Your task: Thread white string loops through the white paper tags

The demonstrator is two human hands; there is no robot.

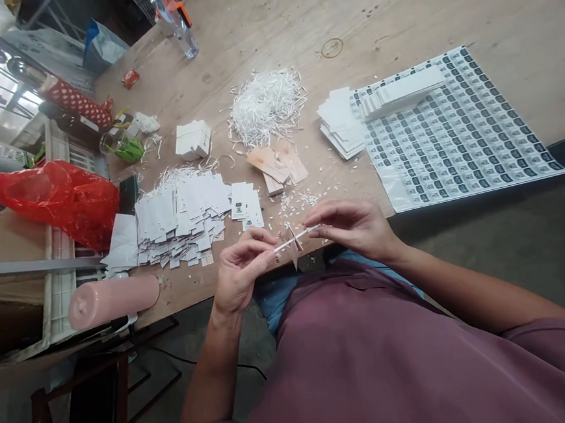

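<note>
My left hand (243, 270) and my right hand (357, 228) face each other just over the table's near edge. Each pinches one end of a thin white cord (284, 244), held nearly straight between them. At the middle of the cord, a small card (295, 244) is seen almost edge-on; whether the cord passes through it I cannot tell. Left of the hands spreads a large heap of white cards (179, 210), with a few printed cards (245, 202) beside it. Beyond the hands lie pinkish-tan cards (283, 162) and scattered small white bits (304, 200).
A tangled pile of white cords (267, 108) sits farther back, near a white card stack (193, 140). To the right are more white cards (339, 125) and a printed label sheet (453, 139). A pink bottle (113, 301) and red plastic bag (61, 196) stand left.
</note>
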